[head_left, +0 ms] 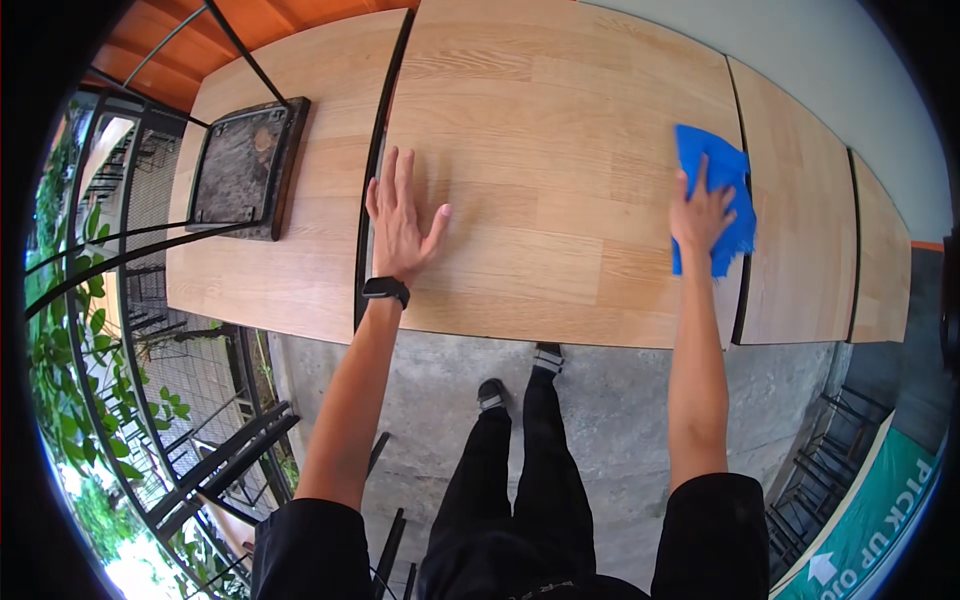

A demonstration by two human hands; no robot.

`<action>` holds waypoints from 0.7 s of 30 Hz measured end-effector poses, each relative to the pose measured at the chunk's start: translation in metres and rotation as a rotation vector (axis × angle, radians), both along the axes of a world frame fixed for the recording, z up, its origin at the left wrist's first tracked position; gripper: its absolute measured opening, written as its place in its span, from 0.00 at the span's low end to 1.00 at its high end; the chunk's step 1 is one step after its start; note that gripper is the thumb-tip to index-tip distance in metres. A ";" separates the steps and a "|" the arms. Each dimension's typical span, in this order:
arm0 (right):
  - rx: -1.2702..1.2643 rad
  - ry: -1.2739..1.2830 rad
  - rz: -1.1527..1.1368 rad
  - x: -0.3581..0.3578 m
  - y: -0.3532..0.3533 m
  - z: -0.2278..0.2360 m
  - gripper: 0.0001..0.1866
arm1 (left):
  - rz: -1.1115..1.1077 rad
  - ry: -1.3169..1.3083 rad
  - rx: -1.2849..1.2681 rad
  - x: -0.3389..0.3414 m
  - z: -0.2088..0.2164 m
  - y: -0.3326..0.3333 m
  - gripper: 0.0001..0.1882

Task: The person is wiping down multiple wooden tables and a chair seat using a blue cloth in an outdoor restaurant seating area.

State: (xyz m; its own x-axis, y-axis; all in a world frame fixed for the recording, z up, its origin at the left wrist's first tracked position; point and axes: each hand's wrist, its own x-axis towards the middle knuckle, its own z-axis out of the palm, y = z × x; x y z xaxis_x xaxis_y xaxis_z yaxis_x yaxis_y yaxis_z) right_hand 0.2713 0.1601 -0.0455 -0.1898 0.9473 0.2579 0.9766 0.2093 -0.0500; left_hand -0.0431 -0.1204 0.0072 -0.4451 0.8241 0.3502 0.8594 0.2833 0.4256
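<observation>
My left hand [398, 228] lies flat with spread fingers near the left edge of a light wooden tabletop [540, 170]. It holds nothing, and a dark watch [385, 289] is on its wrist. Toward the tabletop's right edge, a bright blue cloth [737, 190] is spread out, creased and frayed at its lower edge. My right hand [702, 212] rests on top of the cloth with fingers apart, slightly blurred. Part of the cloth reaches over the dark gap beside the neighbouring table.
An upturned stool [240, 165] with thin black metal legs sits on the left table [330, 90]. More wooden tables [800, 220] adjoin on the right. Stacked dark stools [830, 450] and a green sign [870, 510] stand at lower right. Green plants [75, 370] grow behind mesh fencing.
</observation>
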 end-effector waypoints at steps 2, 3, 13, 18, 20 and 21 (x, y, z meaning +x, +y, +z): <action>-0.003 0.012 0.166 -0.059 -0.025 0.005 0.32 | -0.005 -0.019 0.014 -0.004 0.000 -0.005 0.44; 0.011 0.032 0.239 -0.085 -0.037 0.008 0.32 | -0.011 -0.012 0.024 -0.004 0.000 -0.006 0.44; 0.040 0.155 0.880 -0.275 -0.183 0.003 0.32 | -0.065 0.063 0.178 -0.001 -0.011 0.005 0.45; -0.096 0.335 0.856 -0.211 -0.155 0.025 0.31 | -0.016 0.049 0.113 -0.012 -0.005 -0.013 0.43; -0.018 0.275 0.689 -0.152 -0.119 0.024 0.31 | -0.014 0.055 0.070 -0.011 -0.003 -0.012 0.41; 0.033 0.232 0.620 -0.115 -0.096 0.019 0.31 | -0.016 0.057 0.054 -0.008 -0.002 -0.008 0.41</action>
